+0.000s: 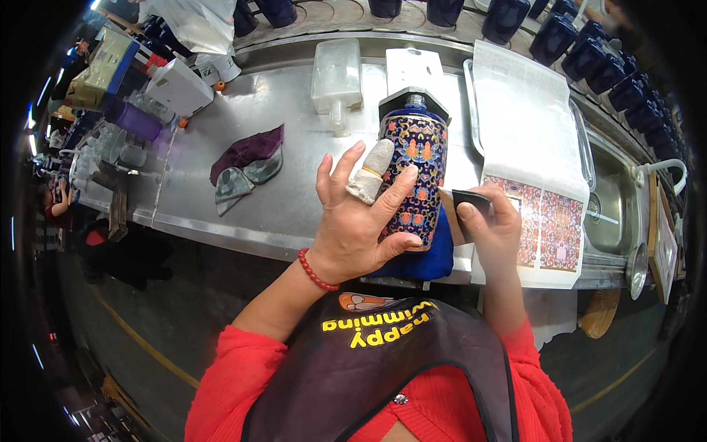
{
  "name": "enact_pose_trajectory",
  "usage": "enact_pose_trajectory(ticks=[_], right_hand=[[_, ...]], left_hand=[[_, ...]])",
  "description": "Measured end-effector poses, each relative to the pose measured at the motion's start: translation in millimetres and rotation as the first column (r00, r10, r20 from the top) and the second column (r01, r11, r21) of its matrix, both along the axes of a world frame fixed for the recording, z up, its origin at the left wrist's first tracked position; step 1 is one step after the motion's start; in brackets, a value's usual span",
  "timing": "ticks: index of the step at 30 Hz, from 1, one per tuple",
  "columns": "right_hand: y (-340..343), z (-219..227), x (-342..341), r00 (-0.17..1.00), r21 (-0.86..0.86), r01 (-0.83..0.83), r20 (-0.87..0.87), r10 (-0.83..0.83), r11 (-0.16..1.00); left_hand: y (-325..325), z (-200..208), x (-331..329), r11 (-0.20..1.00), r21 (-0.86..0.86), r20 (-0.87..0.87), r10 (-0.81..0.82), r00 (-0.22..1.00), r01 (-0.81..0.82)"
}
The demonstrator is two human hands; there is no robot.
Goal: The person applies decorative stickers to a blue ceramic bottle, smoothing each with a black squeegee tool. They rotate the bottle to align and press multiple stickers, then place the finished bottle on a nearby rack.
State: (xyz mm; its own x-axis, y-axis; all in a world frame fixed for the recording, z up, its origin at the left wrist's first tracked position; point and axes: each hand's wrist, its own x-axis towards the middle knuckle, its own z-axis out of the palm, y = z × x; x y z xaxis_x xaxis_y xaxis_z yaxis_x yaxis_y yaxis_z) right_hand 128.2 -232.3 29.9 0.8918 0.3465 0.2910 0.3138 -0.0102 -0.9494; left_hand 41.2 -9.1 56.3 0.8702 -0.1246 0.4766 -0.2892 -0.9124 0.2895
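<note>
Currently, bottle (423,147) is sitting mid-counter (287,199), neck pointing to the far side, base end showing near a blue cloth (440,254); blue-and-floral pattern is covering its visible face. Whether it is lying flat or leaning: cannot tell.

Left hand (353,221) is spreading over the bottle's left side, not gripping; index and thumb are touching the pattern, and the middle finger is wearing a pale finger cover (377,158). Right hand (497,228) is pinching a thin dark scraper (471,197) between thumb and fingers, just beside the bottle's right edge.

To the right, printed sheets (560,228) are lying near a white sheet (523,103). To the left, a purple cloth (250,151) is lying crumpled; a clear bottle (336,77) is resting farther off.

Step, by judgement: the pattern is apparently being pressed and smoothed onto the bottle. Next move is probably calling for light, even scraper strokes along the right edge, the left hand steadying the bottle without dragging the pattern.
</note>
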Motion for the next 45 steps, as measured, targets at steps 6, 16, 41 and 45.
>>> enact_pose_trajectory(ticks=[6,16,41,45], right_hand=[[0.0,-1.0,-0.1,1.000,0.004,0.002,0.027,-0.002,1.000],[-0.5,-2.1,-0.2,1.000,0.036,-0.003,-0.022,0.004,0.999],[0.6,-3.5,-3.9,0.999,0.042,-0.011,-0.051,0.013,0.999],[-0.9,-1.4,-4.4,0.999,-0.009,-0.006,-0.032,0.006,1.000]], left_hand=[[0.2,-0.3,-3.9,1.000,-0.001,0.004,-0.006,1.000,0.006],[-3.1,-7.3,-14.9,0.999,-0.045,0.010,0.003,1.000,-0.003],[-4.8,-15.5,-24.3,0.997,0.070,0.009,-0.028,1.000,0.027],[-1.6,-9.4,-17.5,0.998,0.036,0.029,-0.056,0.998,0.055]])
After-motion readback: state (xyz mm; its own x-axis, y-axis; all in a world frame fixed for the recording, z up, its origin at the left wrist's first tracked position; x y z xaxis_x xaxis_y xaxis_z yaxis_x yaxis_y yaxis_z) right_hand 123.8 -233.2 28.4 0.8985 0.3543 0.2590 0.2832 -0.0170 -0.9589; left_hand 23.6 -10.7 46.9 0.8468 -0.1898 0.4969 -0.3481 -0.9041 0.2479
